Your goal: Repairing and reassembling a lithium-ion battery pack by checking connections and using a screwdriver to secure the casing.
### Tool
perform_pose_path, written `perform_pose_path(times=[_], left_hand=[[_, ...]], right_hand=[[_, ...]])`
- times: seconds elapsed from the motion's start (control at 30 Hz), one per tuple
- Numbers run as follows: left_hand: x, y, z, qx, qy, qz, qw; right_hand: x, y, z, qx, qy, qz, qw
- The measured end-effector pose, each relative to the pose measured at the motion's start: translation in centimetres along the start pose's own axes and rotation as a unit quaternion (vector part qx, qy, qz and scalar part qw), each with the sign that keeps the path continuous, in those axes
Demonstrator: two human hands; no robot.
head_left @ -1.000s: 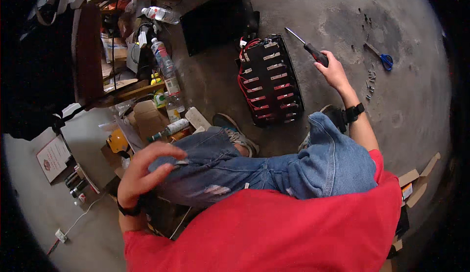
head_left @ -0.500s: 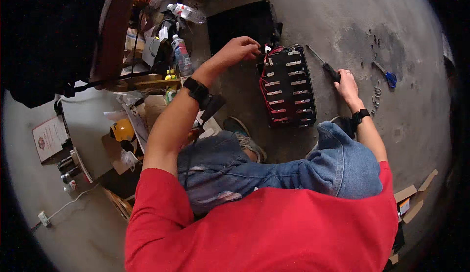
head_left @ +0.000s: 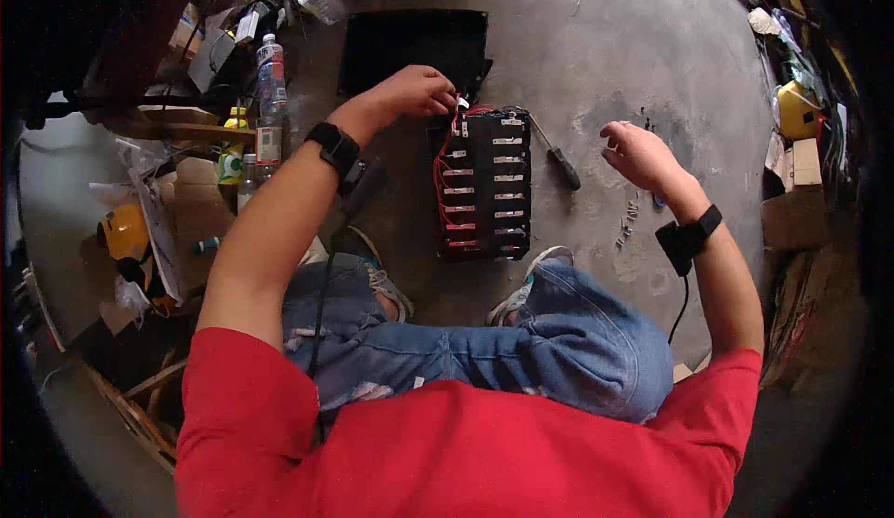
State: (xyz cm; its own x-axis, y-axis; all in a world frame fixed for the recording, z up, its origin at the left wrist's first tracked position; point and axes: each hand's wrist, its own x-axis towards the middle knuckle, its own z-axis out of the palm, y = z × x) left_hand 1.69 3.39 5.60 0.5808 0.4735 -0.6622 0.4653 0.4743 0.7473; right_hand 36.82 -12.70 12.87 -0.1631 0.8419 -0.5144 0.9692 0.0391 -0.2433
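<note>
The left hand (head_left: pixel 424 91) bends its fingers at the red wires (head_left: pixel 441 166) by the upper left corner of a black pack (head_left: pixel 481 187); whether they grip is unclear. Metal tabs (head_left: pixel 507 178) run down the pack in two columns. The right hand (head_left: pixel 643 156), empty with fingers loosely curled, hovers over the floor (head_left: pixel 596 61). A screwdriver (head_left: pixel 562 168) lies just right of the pack, near small screws (head_left: pixel 628 220). Beyond the pack sits a black case (head_left: pixel 410 47); bottles (head_left: pixel 271 85) stand or lie at left.
</note>
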Motion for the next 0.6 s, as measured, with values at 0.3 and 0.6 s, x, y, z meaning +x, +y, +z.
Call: perform_pose_path(times=[0.3,0.6], left_hand=[[1.6,0.7,-0.8,-0.097,0.046,0.036,0.994],[0.3,-3.5,-2.6,-0.159,0.112,0.016,0.981]], right_hand=[[0.5,-8.9,-6.0,-0.032,-0.086,-0.062,0.994],[9.1,-3.7,-4.0,0.21,0.098,-0.047,0.972]])
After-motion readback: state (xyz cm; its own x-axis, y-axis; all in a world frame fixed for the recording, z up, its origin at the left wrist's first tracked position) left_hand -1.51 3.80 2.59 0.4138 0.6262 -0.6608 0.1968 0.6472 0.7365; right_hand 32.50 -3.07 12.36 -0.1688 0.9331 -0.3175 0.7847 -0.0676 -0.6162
